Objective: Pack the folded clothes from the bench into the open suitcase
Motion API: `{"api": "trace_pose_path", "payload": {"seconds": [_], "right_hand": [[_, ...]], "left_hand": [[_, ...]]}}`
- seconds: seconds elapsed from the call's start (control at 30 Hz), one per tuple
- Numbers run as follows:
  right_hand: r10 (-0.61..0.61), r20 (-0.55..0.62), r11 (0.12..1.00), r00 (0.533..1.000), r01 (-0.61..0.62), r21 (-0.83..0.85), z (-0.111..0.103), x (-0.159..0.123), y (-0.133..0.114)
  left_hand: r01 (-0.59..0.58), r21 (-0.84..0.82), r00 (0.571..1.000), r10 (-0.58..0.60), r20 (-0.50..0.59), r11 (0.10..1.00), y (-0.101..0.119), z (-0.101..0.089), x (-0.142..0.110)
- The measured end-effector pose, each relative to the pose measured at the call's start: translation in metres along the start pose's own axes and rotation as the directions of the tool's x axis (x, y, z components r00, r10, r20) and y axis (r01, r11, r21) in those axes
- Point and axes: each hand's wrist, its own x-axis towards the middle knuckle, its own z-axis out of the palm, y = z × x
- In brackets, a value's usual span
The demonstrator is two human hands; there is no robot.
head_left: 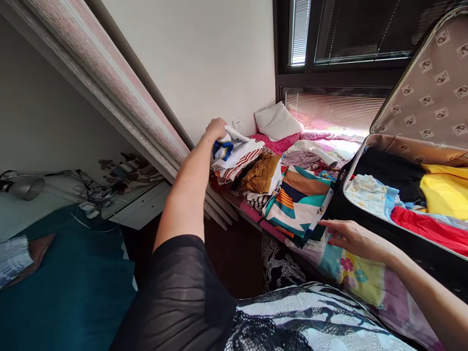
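Note:
My left hand (216, 129) reaches out to the far pile by the wall, its fingers closed on a white garment with blue trim (237, 136). Beneath that garment lie red-and-white striped cloth (248, 158) and other folded clothes. Beside them in the middle is a brown garment (260, 174). My right hand (347, 238) hovers low at the near right corner of a folded, multicoloured patterned garment (302, 200). Its fingers are apart and the index finger points toward that corner; whether it touches the cloth I cannot tell.
An open suitcase (338, 207) stands on the right, with yellow, red, black and pale clothes inside. A white pillow (278, 122) rests near the window. To the left hangs a curtain (120, 92), with a lamp (27, 187) and a teal-covered surface (73, 287) beyond.

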Motion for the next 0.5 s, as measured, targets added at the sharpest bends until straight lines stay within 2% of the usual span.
{"api": "trace_pose_path", "payload": {"seconds": [0.07,0.1,0.17,0.2,0.27,0.33,0.37,0.43,0.5], "right_hand": [[-0.015,-0.042,0.996,0.999,0.018,0.088,-0.002,0.021,-0.009],[-0.029,-0.1,0.991,0.995,0.042,0.13,-0.004,0.036,-0.016],[-0.062,-0.29,0.978,0.955,0.116,0.173,-0.01,0.07,-0.033],[-0.079,-0.395,0.974,0.915,0.155,0.163,-0.015,0.089,-0.043],[-0.122,-0.58,0.973,0.806,0.211,0.088,-0.027,0.127,-0.064],[-0.164,-0.686,0.972,0.709,0.235,0.011,-0.043,0.16,-0.08],[-0.162,-0.711,0.973,0.684,0.232,0.003,-0.053,0.173,-0.085],[-0.086,-0.72,0.978,0.688,0.198,0.072,-0.077,0.189,-0.086],[0.011,-0.684,0.963,0.729,0.176,0.203,-0.104,0.192,-0.079]], "left_hand": [[-0.063,-0.054,0.997,0.065,0.03,0.997,0.003,-0.027,-0.001],[-0.119,-0.109,0.991,0.125,0.052,0.987,0.008,-0.039,-0.005],[-0.224,-0.264,0.963,0.255,0.09,0.938,0.024,-0.058,-0.02],[-0.265,-0.347,0.942,0.318,0.105,0.9,0.034,-0.064,-0.031],[-0.319,-0.491,0.897,0.426,0.121,0.811,0.058,-0.071,-0.053],[-0.334,-0.591,0.862,0.492,0.124,0.734,0.08,-0.072,-0.072],[-0.329,-0.626,0.852,0.508,0.127,0.707,0.088,-0.07,-0.079],[-0.306,-0.674,0.839,0.526,0.143,0.672,0.098,-0.065,-0.088],[-0.289,-0.709,0.821,0.548,0.162,0.643,0.099,-0.059,-0.091]]}}
